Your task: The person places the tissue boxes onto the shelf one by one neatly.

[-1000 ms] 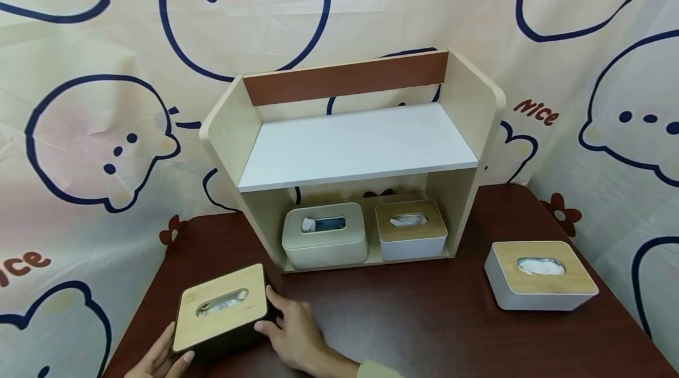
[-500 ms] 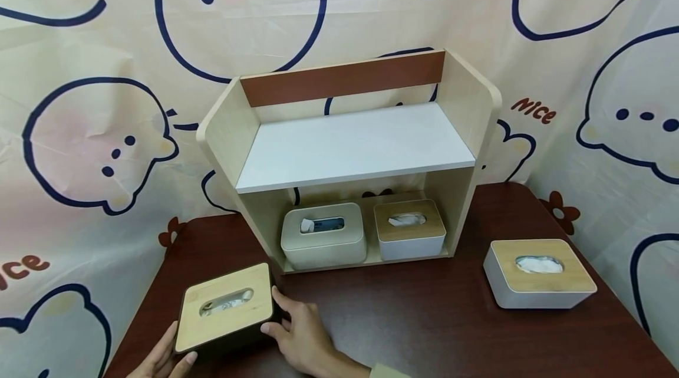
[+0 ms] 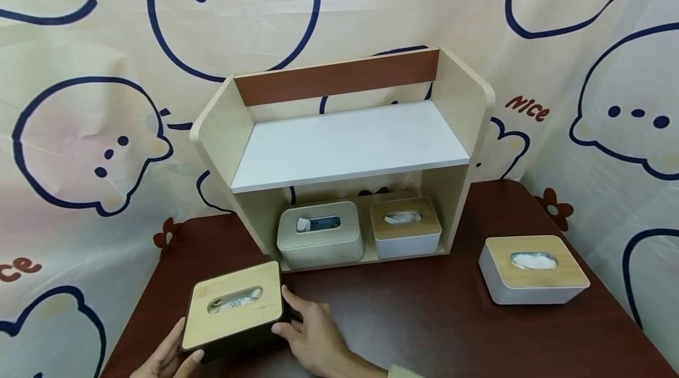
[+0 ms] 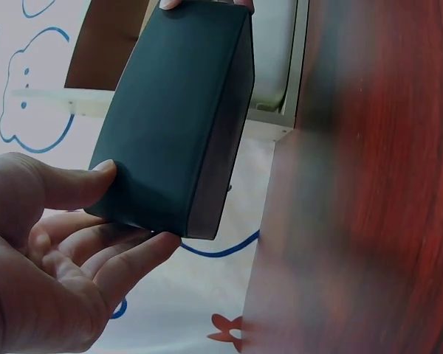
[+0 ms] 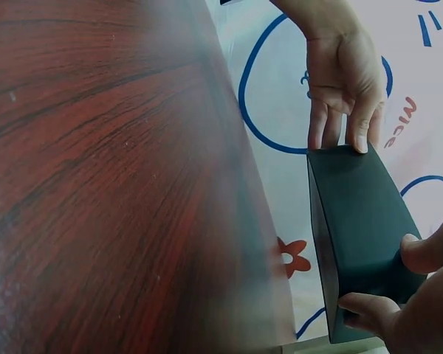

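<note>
A black tissue box [image 3: 228, 325] with a bamboo-look lid is held up by both hands at the table's left front. My left hand [image 3: 168, 357] grips its left end, thumb at the front and fingers behind. At the opposite end my right hand [image 3: 317, 335] holds it between thumb and fingers. The left wrist view shows the dark side of the box [image 4: 177, 110] raised off the table, with the left thumb pressed on a corner. In the right wrist view both hands hold the two ends of the box [image 5: 362, 210]. White tissue shows in the lid's oval slot.
A two-tier shelf [image 3: 350, 145] stands at the back of the dark red table [image 3: 408, 319]. Its lower tier holds a cream tissue box [image 3: 320, 242] and a white one with a wooden lid [image 3: 407, 242]. Another white, wood-lidded tissue box [image 3: 533, 283] sits at the right.
Both hands have carried the black tissue box slightly to the right, closer to the shelf's lower left corner. The head view has shifted a little. The other boxes stay in place.
</note>
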Motion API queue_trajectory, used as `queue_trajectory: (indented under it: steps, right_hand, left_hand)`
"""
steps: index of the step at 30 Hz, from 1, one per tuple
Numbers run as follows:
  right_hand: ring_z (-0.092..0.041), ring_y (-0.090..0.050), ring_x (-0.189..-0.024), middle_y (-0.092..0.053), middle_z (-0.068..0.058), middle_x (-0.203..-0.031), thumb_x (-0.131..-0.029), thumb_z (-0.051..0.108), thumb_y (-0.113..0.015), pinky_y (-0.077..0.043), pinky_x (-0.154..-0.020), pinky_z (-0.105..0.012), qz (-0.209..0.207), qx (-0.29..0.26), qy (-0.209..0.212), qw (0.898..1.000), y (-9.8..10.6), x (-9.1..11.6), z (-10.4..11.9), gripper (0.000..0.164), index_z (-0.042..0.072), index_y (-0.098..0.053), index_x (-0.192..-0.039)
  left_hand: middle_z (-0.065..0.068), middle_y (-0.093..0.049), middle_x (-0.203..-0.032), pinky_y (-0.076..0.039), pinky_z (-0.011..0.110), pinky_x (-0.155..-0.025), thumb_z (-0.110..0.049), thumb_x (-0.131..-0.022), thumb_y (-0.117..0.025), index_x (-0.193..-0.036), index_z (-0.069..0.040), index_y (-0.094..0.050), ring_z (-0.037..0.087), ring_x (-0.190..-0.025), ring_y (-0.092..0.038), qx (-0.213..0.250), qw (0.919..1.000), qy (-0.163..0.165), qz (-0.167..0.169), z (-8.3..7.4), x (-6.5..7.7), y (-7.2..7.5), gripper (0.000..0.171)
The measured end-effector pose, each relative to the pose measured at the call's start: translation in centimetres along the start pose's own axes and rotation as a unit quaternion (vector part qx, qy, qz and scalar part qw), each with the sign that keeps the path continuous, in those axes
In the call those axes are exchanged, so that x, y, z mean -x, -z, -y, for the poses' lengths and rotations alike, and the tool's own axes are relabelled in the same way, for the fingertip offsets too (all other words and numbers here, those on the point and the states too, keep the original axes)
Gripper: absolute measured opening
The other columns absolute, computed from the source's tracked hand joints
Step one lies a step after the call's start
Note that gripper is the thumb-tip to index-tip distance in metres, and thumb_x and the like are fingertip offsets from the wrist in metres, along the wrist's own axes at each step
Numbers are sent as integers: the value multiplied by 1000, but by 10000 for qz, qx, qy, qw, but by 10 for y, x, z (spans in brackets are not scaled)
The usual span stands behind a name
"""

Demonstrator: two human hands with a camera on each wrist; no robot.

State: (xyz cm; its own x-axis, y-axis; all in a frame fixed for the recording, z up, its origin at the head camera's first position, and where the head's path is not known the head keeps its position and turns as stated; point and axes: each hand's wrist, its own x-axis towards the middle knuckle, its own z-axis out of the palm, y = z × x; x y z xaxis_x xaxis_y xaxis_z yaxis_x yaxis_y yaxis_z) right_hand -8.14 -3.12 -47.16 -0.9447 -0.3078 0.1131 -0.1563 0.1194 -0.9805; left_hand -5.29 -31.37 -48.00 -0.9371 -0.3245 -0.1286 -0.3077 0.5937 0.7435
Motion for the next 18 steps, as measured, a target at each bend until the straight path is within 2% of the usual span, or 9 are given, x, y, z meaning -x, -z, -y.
queue_trajectory:
  steps: [2, 5, 7, 11, 16, 18]
  right_hand:
    - [-16, -60, -134, -47, -19, -164, -100, 15, -77, -59, -101, -28, 22, -14, -31, 10000, 2, 1, 2, 63, 3, -52, -157]
    - [-26, -59, -138, -46, -19, -165, -100, 16, -77, -60, -100, -28, 51, -36, -98, 9999, 6, 3, 4, 64, 5, -52, -158]
    - [-28, -59, -138, -46, -18, -165, -100, 16, -77, -60, -99, -29, 58, -21, -118, 9999, 10, 4, 6, 64, 5, -52, -158]
    - [-22, -62, -133, -48, -17, -165, -100, 17, -78, -61, -99, -30, 39, 79, -43, 10000, 21, 7, 8, 64, 5, -53, -157]
    - [-23, -60, -135, -49, -17, -164, -99, 20, -78, -61, -98, -27, -92, 249, 68, 9996, 34, 13, 11, 65, 5, -53, -157]
    - [-27, -59, -137, -49, -18, -163, -99, 20, -78, -60, -98, -26, -174, 308, 77, 9993, 39, 15, 12, 65, 6, -54, -157]
  left_hand:
    - [34, -34, -164, -63, 44, -91, -9, -100, -74, -168, 5, -22, 49, -140, -47, -12, 10000, -83, -37, -2, 3, -1, 87]
    - [33, -38, -163, -64, 42, -90, -5, -99, -73, -167, 5, -26, 47, -139, -50, -7, 9996, -208, -174, -8, 8, -4, 83]
    - [34, -39, -162, -64, 44, -90, -5, -99, -74, -166, 6, -27, 49, -139, -50, 59, 9993, -264, -241, -13, 10, -6, 83]
    - [35, -41, -159, -64, 50, -90, -5, -99, -75, -165, 6, -32, 53, -137, -52, 320, 9985, -254, -376, -24, 15, -14, 80]
    - [33, -46, -156, -67, 42, -84, 0, -96, -77, -161, 7, -39, 49, -134, -54, 411, 9965, -460, -567, -40, 24, -23, 76]
    - [32, -47, -155, -67, 33, -82, 2, -95, -77, -160, 8, -41, 46, -134, -53, 413, 9958, -582, -577, -46, 26, -25, 75]
